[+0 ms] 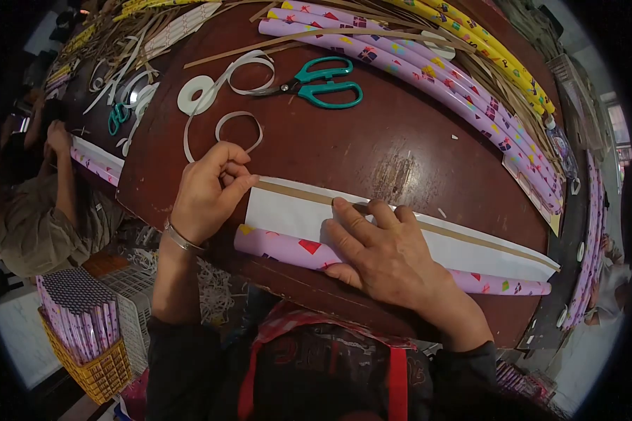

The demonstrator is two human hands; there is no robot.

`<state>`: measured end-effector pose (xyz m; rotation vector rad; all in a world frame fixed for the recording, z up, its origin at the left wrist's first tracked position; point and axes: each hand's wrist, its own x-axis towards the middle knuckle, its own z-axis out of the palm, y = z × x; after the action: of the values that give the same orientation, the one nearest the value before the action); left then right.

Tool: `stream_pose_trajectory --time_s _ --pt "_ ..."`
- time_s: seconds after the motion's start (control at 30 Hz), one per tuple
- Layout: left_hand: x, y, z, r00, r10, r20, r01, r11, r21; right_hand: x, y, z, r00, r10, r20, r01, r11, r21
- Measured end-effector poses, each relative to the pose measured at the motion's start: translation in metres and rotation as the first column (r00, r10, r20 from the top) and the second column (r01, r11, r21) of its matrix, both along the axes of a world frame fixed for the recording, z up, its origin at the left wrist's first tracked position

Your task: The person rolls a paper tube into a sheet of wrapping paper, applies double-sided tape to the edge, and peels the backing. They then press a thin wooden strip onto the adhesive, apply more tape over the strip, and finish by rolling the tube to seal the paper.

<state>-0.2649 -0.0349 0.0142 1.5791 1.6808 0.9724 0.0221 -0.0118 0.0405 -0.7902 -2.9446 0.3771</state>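
A roll of purple wrapping paper (281, 247) printed with coloured shapes lies at the table's near edge, partly unrolled, its white inner side (295, 216) facing up. Along the far edge of that white sheet runs a narrow brown strip (470, 236). My left hand (211, 189), with a bracelet at the wrist, has thumb and forefinger pinched together at the strip's left end. My right hand (383, 252) lies spread over the sheet, fingers across the strip and thumb against the roll, covering the middle of both.
Teal-handled scissors (330, 84) and a roll of white tape (196, 95) lie beyond the sheet. Finished purple rolls (428, 74), yellow rolls (491, 42) and loose brown strips fill the back. A basket of rolls (84, 351) stands lower left. Another person's hand (58, 137) works at far left.
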Motion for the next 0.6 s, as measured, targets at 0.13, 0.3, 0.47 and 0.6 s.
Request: stream_pose_trajectory --time_s 0.13,0.3,0.47,0.6 --pt "-0.015 -0.001 -0.003 0.995 0.097 0.024 -0.097 0.995 0.001 0.0 0.0 0.0 1.0 0.002 -0.021 -0.002 1.0 0.011" --pt "0.018 -0.032 0.016 0.99 0.088 -0.11 -0.061 0.971 0.23 0.0 0.0 0.0 1.0 0.002 -0.011 -0.002 1.0 -0.016" --pt "0.059 -0.036 0.019 0.677 -0.476 -0.561 0.592 0.806 0.031 0.001 0.001 -0.004 0.998 0.016 -0.061 -0.014 1.0 0.023" --pt "0.052 -0.032 0.016 0.655 -0.472 -0.59 0.552 0.832 -0.053 0.001 0.001 -0.002 1.0 0.005 -0.026 -0.005 1.0 -0.014"
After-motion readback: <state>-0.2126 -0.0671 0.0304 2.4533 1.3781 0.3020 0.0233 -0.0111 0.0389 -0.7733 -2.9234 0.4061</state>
